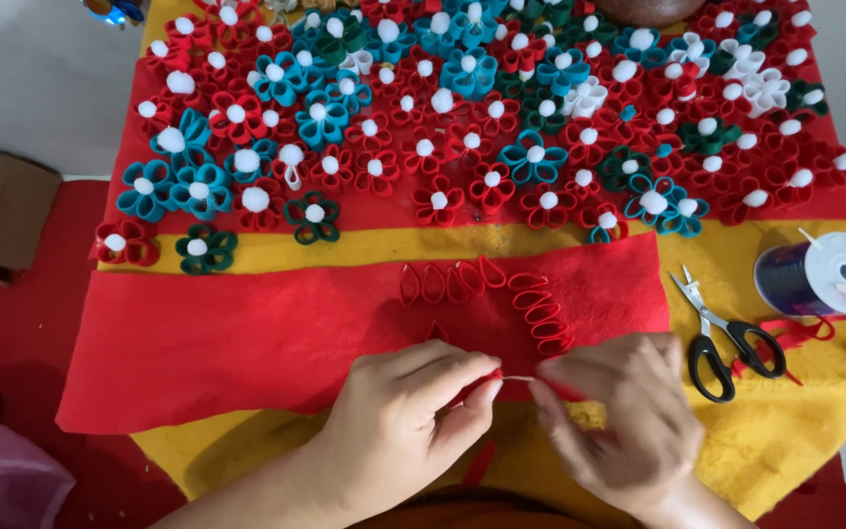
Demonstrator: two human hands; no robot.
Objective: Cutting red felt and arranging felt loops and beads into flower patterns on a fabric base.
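Note:
My left hand (408, 411) pinches a small red felt piece (492, 374) at its fingertips, low in the middle of the view. My right hand (619, 411) meets it from the right, holding a thin pale needle or thread (519, 378) that runs between the two hands. Both hands hover over a red felt sheet (247, 333). Just above them lies a curved row of red felt loops (531, 304) on that sheet.
Many finished felt flowers (482, 127) in red, blue, green and white with white pom-pom centres fill the far half of the yellow cloth (736, 441). Black-handled scissors (722, 338) and a purple thread spool (820, 279) lie at right. A cardboard box (7, 216) sits at left.

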